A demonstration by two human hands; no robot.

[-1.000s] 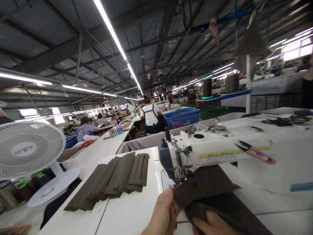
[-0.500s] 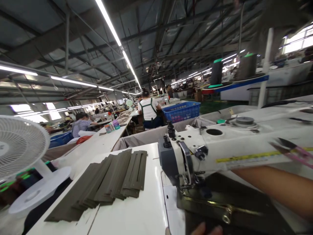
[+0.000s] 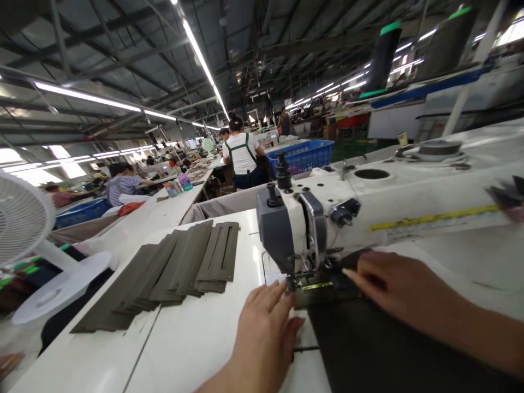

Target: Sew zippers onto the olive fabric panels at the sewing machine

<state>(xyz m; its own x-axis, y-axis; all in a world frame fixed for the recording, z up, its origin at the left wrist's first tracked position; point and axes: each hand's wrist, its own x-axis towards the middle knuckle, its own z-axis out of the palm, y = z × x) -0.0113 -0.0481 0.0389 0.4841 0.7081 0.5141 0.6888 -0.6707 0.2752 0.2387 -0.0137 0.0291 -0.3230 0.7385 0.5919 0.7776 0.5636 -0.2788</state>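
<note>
A dark olive fabric piece [image 3: 352,344] with a gold-toothed zipper [image 3: 314,286] lies under the presser foot of a white and grey sewing machine [image 3: 275,229]. My left hand [image 3: 266,322] is open, its fingers stretched out beside the needle area at the left end of the zipper, thumb apart. To the right of the foot, my right hand [image 3: 397,286] has bent fingers closed on the fabric piece, with one pale digit pointing toward the foot. Its fingertips are partly hidden. Left of the machine lies a fanned stack of olive slotted pieces [image 3: 180,267].
A white fan [image 3: 24,224] stands at the left. Thread cones [image 3: 382,60] rise behind the machine at the right. A yellow measuring tape [image 3: 434,218] runs along the machine arm; blurred scissors [image 3: 507,196] are nearby. Beyond are a blue crate [image 3: 303,155] and seated people [image 3: 244,153].
Both hands have come up to the presser foot, one on each side. The zipper now lies straight at the foot, its puller no longer visible. The camera view has shifted.
</note>
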